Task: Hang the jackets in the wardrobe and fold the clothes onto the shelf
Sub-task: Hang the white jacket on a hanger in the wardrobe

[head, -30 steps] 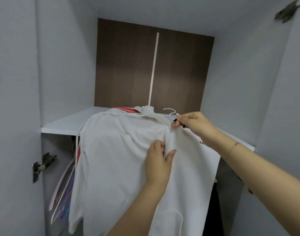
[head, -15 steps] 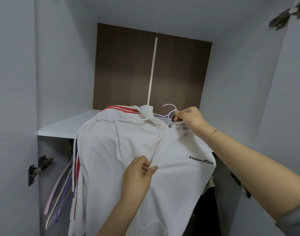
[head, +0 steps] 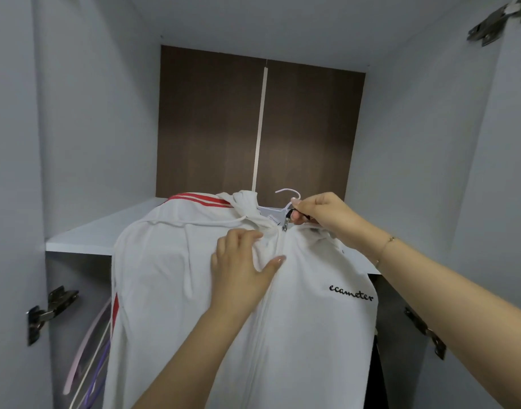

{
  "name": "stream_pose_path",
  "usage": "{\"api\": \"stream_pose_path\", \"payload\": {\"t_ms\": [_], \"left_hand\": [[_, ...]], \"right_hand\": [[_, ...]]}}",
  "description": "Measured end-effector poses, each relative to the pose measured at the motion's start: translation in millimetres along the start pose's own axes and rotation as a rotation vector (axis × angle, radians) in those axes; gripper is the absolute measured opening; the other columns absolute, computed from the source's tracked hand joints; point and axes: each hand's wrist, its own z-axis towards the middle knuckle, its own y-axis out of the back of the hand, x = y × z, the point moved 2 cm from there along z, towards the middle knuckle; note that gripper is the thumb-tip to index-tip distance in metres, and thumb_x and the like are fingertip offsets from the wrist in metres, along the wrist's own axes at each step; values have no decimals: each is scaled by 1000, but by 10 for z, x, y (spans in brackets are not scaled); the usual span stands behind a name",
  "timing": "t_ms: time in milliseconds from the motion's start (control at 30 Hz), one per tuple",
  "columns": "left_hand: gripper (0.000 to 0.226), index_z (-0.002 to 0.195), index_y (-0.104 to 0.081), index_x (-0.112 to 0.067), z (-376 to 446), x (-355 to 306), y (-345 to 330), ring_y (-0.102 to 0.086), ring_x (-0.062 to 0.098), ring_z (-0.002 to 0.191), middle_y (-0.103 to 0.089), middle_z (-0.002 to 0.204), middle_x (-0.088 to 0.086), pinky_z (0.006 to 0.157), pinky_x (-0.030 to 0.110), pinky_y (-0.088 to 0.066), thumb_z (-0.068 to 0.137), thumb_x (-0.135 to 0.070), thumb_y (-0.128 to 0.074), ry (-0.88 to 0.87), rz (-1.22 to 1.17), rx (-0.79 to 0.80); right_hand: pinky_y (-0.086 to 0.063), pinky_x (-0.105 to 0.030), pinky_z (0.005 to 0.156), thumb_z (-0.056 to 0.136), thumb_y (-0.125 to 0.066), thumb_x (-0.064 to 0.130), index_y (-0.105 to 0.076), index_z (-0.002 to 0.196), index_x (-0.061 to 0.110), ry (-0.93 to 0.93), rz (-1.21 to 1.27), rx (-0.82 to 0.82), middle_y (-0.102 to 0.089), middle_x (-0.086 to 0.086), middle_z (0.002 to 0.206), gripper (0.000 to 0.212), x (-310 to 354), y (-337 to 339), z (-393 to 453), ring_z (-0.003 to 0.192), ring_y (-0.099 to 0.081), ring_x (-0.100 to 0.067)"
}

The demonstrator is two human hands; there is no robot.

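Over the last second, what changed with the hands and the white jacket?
The left hand slid up the white jacket front to just below the collar, as the zipper closed to the top. The right hand still pinches the zipper pull; the jacket stays on its hanger.

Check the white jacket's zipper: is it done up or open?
Done up. The white jacket shows a closed seam down its front, and the right hand pinches the zipper pull at the collar.

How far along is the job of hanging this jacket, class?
Done: the white jacket sits on a hanger, zip closed nearly to the collar. In hand: the right hand pinches the zip pull; the left hand presses the front. Left: hooking it inside the wardrobe; the shelf shows no folded clothes.
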Motion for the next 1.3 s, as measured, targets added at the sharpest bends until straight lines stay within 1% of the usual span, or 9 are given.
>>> {"api": "stream_pose_path", "payload": {"t_ms": [67,233,433,567,667,900,1100,1233,1300], "left_hand": [[59,127,-53,-39,131,-52,-112,-35,12,125,-46,131,-17,89,29,-20,80,-73,-55,-2,194,58],[24,92,-67,-38,148,-3,-244,-46,6,110,-62,103,-22,79,28,-13,85,-59,-62,-42,132,-48],[9,81,-65,-36,99,24,-226,-50,2,97,-60,85,-27,82,26,-17,84,-39,-72,-41,-36,-116],[22,74,-63,-36,33,69,-72,-59,0,89,-66,81,-21,90,26,-34,82,-21,-78,-29,-274,-46],[21,75,-67,-24,-151,100,79,-62,2,82,-66,81,-18,77,14,-42,82,-7,-76,-27,-445,-12],[3,82,-68,-23,-989,342,307,-65,8,92,-68,92,-14,75,21,-50,80,-25,-69,41,-499,-39],[21,79,-64,-30,-1666,614,480,-61,-3,90,-68,91,-16,71,11,-41,84,-12,-75,68,-387,-31],[20,81,-66,-30,-2111,684,484,-62,4,87,-66,92,-17,71,17,-45,85,-12,-74,153,-431,25],[8,83,-68,-27,-2330,713,467,-64,5,89,-67,94,-15,73,13,-45,85,-20,-72,153,-471,40]], "right_hand": [[-42,-10,53,100,-55,33,-72,73,7,16,-9,36,-69,6,62,41,-81,58,1,54,-57,-3],[-52,-27,76,103,-49,34,-72,81,12,-78,-63,-199,-70,-5,89,39,-407,340,286,78,-61,-15],[-39,-14,45,91,-63,48,-72,97,15,-125,-151,80,-72,0,89,35,-382,60,518,63,-62,-6],[-28,-21,43,87,-63,59,-68,97,11,-110,55,26,-52,4,62,50,-188,-83,546,42,-39,-9],[-30,-21,43,91,-47,68,-65,84,9,-109,118,88,-44,-1,51,62,3,-97,403,39,-36,-15],[-45,-23,40,97,-37,24,-56,57,7,25,-190,127,-57,-13,48,48,50,-404,-447,35,-52,-27],[-49,-24,51,101,-38,23,-59,54,6,-22,-357,346,-61,-8,46,54,-484,-884,-1328,38,-55,-16],[-30,-20,46,98,-48,17,-40,37,17,-137,-414,244,-40,7,35,62,-873,-1123,-1727,34,-37,-6],[-35,-16,47,100,-46,17,-56,46,16,-227,-322,223,-51,5,41,55,-979,-1152,-1869,36,-43,-3]]}}
